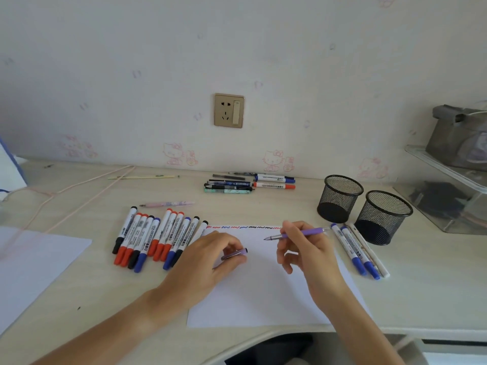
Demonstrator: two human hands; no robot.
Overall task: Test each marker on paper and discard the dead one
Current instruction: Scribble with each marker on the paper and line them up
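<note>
**Purple pen uncapped over the test sheet**

Both forearms come in from the bottom of the frame — I see my left hand (210, 255) resting on the white paper (263, 293), fingers curled around a purple cap (234, 254). My right hand (305, 248) pinches a purple pen (300, 233) at centre right, its tip bare and pointing left just above the sheet. A row of red, blue and black squiggles (245, 227) runs along the paper's top edge. Left of the sheet lies a packed row of markers (155, 239) with red, blue and black caps; right of it, a few more markers (355, 250) lie beside two black mesh cups (363, 208) — all on the bench (434, 272).
</note>
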